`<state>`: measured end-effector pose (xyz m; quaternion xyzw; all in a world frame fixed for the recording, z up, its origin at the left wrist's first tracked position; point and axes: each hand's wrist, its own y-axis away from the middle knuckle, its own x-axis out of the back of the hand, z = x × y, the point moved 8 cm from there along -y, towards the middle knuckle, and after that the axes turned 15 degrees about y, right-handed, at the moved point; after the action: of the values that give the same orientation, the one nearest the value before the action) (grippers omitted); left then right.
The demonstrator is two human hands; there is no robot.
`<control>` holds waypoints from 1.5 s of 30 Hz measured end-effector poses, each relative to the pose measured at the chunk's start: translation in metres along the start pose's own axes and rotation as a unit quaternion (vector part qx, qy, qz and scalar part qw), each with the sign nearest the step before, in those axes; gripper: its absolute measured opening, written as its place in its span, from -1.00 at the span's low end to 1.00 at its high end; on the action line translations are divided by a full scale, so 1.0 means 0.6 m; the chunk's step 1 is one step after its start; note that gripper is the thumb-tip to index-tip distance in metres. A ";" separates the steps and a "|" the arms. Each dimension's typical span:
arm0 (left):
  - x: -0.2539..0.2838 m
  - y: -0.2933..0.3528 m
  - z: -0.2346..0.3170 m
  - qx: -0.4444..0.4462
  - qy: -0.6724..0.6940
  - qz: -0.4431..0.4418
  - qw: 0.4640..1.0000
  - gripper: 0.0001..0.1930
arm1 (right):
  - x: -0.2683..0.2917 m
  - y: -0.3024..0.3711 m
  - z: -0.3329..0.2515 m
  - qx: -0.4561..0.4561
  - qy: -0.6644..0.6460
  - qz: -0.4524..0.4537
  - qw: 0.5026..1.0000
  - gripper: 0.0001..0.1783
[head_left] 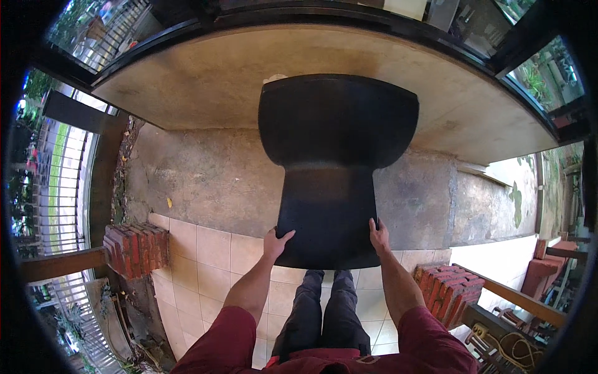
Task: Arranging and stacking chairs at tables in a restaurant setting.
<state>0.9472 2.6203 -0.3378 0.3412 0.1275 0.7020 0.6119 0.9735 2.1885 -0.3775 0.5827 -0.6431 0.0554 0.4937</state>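
A black chair (330,181) is in front of me, its wide rounded part away from me and its narrower part near my legs. Any legs or frame under it are hidden. My left hand (275,243) is closed on the left edge of the narrow part, thumb lying on top. On the opposite edge, my right hand (379,237) grips in the same way, with its thumb pointing forward. The fingers of both hands are mostly hidden beneath the edge.
Beyond the chair runs a tan wall panel (199,75) under dark window frames. Concrete floor (199,181) meets pale tiles (212,249) near my feet. Red brick blocks (137,249) stand to the left, with more bricks (447,293) and a coiled cable (514,349) to the right.
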 end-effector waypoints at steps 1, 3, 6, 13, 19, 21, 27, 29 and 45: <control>-0.001 0.002 0.004 0.005 0.013 -0.003 1.000 -0.30 | 0.005 0.002 -0.007 0.017 0.023 0.015 0.999 -0.35; -0.009 0.004 0.013 0.009 0.025 -0.010 1.000 -0.31 | 0.009 0.002 -0.011 0.013 0.042 0.017 0.999 -0.35; -0.010 0.005 -0.003 0.008 -0.001 0.009 1.000 -0.32 | 0.006 0.008 -0.013 -0.002 0.054 0.009 0.998 -0.34; 0.000 0.005 -0.083 0.066 -0.042 0.061 0.995 -0.12 | -0.001 0.014 0.006 -0.030 0.047 -0.106 0.993 -0.14; -0.008 0.109 -0.151 0.168 0.129 0.109 0.971 -0.02 | -0.006 0.181 0.114 -0.316 -0.083 -0.173 0.929 0.05; 0.004 0.094 -0.232 0.138 0.292 0.153 0.934 -0.08 | -0.034 0.185 0.084 -0.246 -0.128 -0.194 0.941 0.11; 0.017 0.106 -0.145 0.112 0.125 0.198 0.966 -0.13 | -0.042 0.165 0.106 -0.172 -0.155 -0.127 0.964 0.15; 0.041 0.094 -0.159 0.101 0.112 0.235 0.960 -0.10 | -0.052 0.160 0.100 -0.160 -0.130 -0.103 0.973 0.15; 0.020 0.125 -0.138 0.010 -0.007 0.092 0.996 -0.09 | -0.036 0.148 0.108 -0.181 -0.025 -0.089 0.979 0.13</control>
<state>0.8365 2.6349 -0.3499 0.3629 0.0982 0.7517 0.5418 0.8616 2.1894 -0.3808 0.5399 -0.6004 -0.1202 0.5775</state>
